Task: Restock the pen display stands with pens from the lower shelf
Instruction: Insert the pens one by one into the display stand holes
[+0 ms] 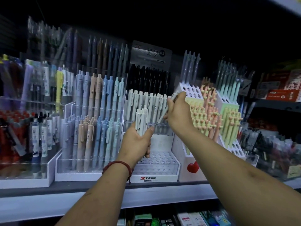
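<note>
My left hand point(138, 142) grips a bunch of pale grey-white pens point(141, 119), held upright in front of the tiered clear display stand point(156, 168). My right hand point(176, 110) pinches a single pale pen point(173, 97) at the right end of the stand's upper row of white pens point(146, 101). The stand's lower tiers show several open holes. Black pens point(149, 75) fill its back row.
A stand of pastel blue, peach and lilac pens point(96, 128) sits to the left. A white block stand with heart-topped pens point(210, 116) sits to the right. The grey shelf edge point(146, 194) runs across below; boxed stock point(187, 218) lies on the lower shelf.
</note>
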Available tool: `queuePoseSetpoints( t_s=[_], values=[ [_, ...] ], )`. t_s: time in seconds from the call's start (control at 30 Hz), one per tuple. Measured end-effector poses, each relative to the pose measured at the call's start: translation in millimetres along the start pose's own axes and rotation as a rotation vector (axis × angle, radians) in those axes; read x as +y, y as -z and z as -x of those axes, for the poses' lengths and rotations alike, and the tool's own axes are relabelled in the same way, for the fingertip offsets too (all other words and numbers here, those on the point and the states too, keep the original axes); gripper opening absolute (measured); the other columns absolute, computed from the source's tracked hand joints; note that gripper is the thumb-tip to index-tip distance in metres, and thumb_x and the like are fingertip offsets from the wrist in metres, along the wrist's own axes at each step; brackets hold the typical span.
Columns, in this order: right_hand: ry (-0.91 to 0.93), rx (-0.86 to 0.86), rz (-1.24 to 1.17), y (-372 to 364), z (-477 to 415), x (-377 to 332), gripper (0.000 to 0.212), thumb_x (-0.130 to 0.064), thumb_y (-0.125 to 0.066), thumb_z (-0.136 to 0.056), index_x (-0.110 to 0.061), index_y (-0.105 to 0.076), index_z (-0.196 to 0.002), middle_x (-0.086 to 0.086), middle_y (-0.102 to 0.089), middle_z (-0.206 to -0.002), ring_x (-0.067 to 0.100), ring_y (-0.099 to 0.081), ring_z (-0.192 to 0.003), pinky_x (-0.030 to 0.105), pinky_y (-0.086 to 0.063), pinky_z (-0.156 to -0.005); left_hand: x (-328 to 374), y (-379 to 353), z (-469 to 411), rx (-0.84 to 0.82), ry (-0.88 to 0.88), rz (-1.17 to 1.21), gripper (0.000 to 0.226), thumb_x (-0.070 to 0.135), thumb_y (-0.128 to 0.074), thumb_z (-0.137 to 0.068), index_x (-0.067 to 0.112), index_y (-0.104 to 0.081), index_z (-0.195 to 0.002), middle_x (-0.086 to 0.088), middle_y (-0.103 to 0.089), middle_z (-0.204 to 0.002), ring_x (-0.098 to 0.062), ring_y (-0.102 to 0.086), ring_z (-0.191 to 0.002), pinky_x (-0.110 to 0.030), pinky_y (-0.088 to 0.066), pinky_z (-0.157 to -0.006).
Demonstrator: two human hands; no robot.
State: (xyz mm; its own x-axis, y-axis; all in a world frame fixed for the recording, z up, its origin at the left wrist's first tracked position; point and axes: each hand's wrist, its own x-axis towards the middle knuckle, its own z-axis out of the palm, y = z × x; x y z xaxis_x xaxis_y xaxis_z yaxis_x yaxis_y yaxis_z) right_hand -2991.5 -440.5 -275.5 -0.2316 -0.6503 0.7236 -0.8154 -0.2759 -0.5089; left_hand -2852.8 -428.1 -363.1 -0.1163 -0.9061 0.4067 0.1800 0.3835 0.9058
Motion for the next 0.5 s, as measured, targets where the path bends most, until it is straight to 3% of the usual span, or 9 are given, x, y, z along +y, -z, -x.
queuePoseSetpoints(
  t_s=[0.07,0.13,0.23,0.4,0.5],
  values=[
    [0.015,-0.074,0.031,-2.6,-2.0,4.1,0.021,-0.032,-0.043,-0.108,-0.013,-0.035,-0.112,0.017,-0.068,-0.078,0.035,-0.070,-0.068,0.057,-0.059,-0.063,-0.5,0.5,-0.6,0.004,-0.005,0.021,0.024,0.026,-0.064,-0.102,0.026,-0.042,-0.114,-0.011,-0.057,-0.067,-0.018,-0.049,-0.046,-0.034,-0.047,-0.047],
    [0.035,-0.135,0.078,-3.6,-4.4,6.2,0.021,-0.030,-0.047,-0.107,-0.012,-0.037,-0.109,0.016,-0.067,-0.080,0.034,-0.071,-0.070,0.055,-0.060,-0.067,-0.2,0.6,0.1,-0.006,0.009,0.000,0.055,0.027,-0.064,-0.102,0.023,-0.031,-0.146,-0.011,-0.058,-0.067,-0.018,-0.049,-0.046,-0.032,-0.047,-0.045],
    [0.016,-0.148,0.071,-4.0,-7.3,6.3,0.022,-0.030,-0.052,-0.106,-0.012,-0.041,-0.103,0.015,-0.067,-0.083,0.033,-0.071,-0.072,0.053,-0.060,-0.069,-0.7,-0.1,0.4,0.007,0.015,-0.007,0.070,0.026,-0.063,-0.102,0.016,-0.021,-0.157,-0.011,-0.057,-0.068,-0.018,-0.049,-0.046,-0.031,-0.046,-0.045],
    [0.017,-0.140,0.240,-10.4,1.5,4.9,0.028,-0.034,-0.049,-0.107,-0.007,-0.047,-0.105,0.013,-0.063,-0.087,0.035,-0.065,-0.080,0.039,-0.047,-0.065,-1.9,0.9,-3.3,0.025,0.040,-0.009,0.052,0.027,-0.065,-0.101,0.011,-0.035,-0.141,-0.010,-0.058,-0.065,-0.018,-0.049,-0.043,-0.030,-0.046,-0.043],
    [0.028,-0.139,0.361,-15.4,11.9,2.8,0.032,-0.033,-0.042,-0.109,-0.003,-0.047,-0.119,0.012,-0.058,-0.088,0.035,-0.059,-0.080,0.039,-0.041,-0.064,0.8,1.0,-0.7,0.013,0.020,-0.017,0.024,0.026,-0.065,-0.101,0.018,-0.045,-0.110,-0.008,-0.059,-0.064,-0.018,-0.050,-0.043,-0.034,-0.047,-0.047]
  ],
)
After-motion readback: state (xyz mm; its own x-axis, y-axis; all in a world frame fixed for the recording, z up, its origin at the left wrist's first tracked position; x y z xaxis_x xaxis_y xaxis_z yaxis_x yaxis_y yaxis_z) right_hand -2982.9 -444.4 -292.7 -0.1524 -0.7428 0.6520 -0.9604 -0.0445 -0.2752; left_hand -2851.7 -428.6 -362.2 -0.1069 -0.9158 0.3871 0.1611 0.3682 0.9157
